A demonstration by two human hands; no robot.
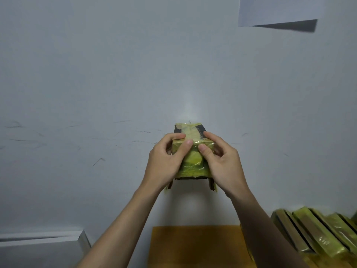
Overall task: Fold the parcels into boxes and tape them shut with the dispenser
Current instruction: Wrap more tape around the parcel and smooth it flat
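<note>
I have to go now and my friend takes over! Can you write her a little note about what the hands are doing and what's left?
Left hand and right hand: both grip the box, thumbs pressing on its near top edge.
Box: held up in front of the wall, wrapped in yellowish tape, bottom flaps hanging loose.
Flat parcels: stacked at lower right.
Done: this box is folded and taped on top.
Left: close the bottom flaps, then fold and tape the stack. No dispenser in view.

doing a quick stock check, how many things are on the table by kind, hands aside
Folded box held by both hands: 1
Stack of flat parcels, number unclear: 1
Orange sheet: 1
White sheet, far right: 1
White block, near left: 1
Total: 5
</note>
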